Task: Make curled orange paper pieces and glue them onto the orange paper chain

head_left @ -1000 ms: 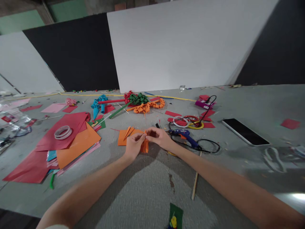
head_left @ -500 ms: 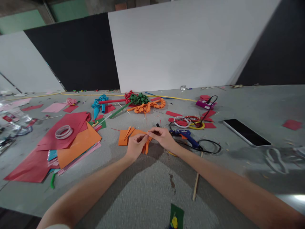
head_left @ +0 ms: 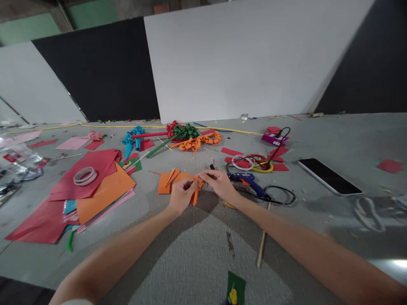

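Pinching an orange paper piece (head_left: 200, 183), my left hand (head_left: 181, 195) and right hand (head_left: 221, 184) both narrow-fingered on it; glue gun (head_left: 255, 186) just right, orange sheet (head_left: 163, 184) just left

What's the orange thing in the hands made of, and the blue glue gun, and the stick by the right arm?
Orange thing: probably matte paper; it shows thin, flat strips. Blue glue gun: likely smooth hard plastic, going by its moulded shape. Stick: maybe wood, dull pale brown.
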The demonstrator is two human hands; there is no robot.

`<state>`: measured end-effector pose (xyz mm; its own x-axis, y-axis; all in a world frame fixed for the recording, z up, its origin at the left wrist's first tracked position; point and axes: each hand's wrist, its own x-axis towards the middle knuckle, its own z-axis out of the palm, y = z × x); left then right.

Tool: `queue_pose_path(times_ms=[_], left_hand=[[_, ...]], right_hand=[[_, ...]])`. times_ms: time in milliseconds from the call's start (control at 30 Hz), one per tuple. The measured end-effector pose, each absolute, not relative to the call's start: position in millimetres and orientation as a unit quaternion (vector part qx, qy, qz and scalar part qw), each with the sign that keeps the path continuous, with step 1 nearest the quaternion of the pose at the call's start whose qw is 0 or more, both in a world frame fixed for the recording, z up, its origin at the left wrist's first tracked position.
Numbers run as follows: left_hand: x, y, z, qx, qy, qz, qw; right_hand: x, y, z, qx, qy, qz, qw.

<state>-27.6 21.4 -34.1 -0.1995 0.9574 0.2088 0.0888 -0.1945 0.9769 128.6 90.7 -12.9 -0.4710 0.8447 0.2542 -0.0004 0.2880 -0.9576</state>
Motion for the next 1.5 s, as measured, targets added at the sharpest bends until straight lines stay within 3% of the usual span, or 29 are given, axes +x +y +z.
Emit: queue_pose_path(times_ms=[1500], left_hand=[[-27.7, 18.7, -24.9, 0.495, 0.475, 0.580, 0.440]], right_hand=[[130.0, 90.8, -12.8, -0.272, -0.700, 0.508, 0.422]])
